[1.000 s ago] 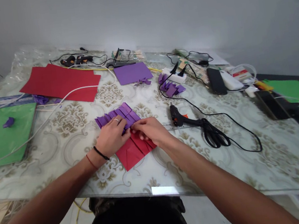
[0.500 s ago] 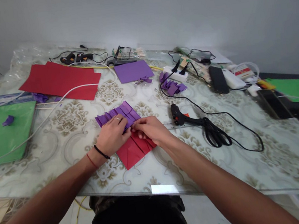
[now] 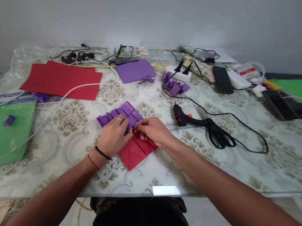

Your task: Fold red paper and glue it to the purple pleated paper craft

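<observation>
Left hand [image 3: 114, 135] rests on the purple pleated strips [image 3: 127, 111], fingers curled; I cannot tell whether it grips them. Right hand [image 3: 153, 129] bends its fingertips at the strips' near-right edge; I cannot tell whether they close on it. Red creased paper [image 3: 134, 154] extends on the strips' near side, at my viewpoint's center, atop the patterned table [image 3: 52, 155].

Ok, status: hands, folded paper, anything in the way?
Left hand on folded purple paper strips. Right hand at their near edge, over folded red paper. Nothing visibly blocking; black corded glue gun lies apart, right.
</observation>
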Demonstrator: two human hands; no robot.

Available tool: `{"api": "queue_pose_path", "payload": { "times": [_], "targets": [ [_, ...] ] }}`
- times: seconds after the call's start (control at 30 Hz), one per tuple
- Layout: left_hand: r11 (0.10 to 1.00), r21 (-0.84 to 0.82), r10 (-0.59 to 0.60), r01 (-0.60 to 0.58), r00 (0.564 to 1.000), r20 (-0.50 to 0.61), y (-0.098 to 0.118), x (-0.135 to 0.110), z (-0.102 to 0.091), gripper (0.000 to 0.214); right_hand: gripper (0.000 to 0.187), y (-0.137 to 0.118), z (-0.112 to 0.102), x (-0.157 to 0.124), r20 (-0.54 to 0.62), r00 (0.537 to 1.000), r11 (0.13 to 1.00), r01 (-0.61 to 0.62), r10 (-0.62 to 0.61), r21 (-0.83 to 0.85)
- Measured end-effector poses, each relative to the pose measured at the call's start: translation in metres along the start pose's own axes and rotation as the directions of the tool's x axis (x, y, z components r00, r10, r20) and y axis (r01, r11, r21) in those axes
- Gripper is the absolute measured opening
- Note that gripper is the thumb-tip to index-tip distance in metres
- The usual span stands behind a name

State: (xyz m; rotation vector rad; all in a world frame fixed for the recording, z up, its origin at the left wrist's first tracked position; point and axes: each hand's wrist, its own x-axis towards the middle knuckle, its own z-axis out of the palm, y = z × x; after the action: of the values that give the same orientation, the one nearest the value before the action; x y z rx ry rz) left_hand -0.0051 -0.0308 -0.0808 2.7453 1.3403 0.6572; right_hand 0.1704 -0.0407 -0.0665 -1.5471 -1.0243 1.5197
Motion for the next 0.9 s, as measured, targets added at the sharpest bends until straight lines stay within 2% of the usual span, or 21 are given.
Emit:
{"api": "queue_pose_path", "payload": {
  "times": [0.33, 0.6, 0.9],
  "targets": [
    [1.0, 0.012, -0.013, 0.013, 1.0, -0.01, 0.002, 0.0, 0.0, 0.006, 0.023, 0.01, 0.001, 0.001, -0.027, 0.998, 0.997, -0.054, 0.053, -0.046],
    [1.0, 0.011, -0.019, 0.019, 1.0, -0.023, 0.003, 0.001, 0.001, 0.005, 0.025, 0.001, 0.001, -0.009, -0.066, 0.996, 0.996, -0.053, 0.058, 0.072],
    [1.0, -0.01, -0.022, 0.021, 0.999, -0.032, 0.003, 0.0, 0.001, 0.006, 0.016, 0.0, 0.001, -0.009, -0.072, 0.997, 0.989, -0.022, 0.033, 0.144]
  ]
}}
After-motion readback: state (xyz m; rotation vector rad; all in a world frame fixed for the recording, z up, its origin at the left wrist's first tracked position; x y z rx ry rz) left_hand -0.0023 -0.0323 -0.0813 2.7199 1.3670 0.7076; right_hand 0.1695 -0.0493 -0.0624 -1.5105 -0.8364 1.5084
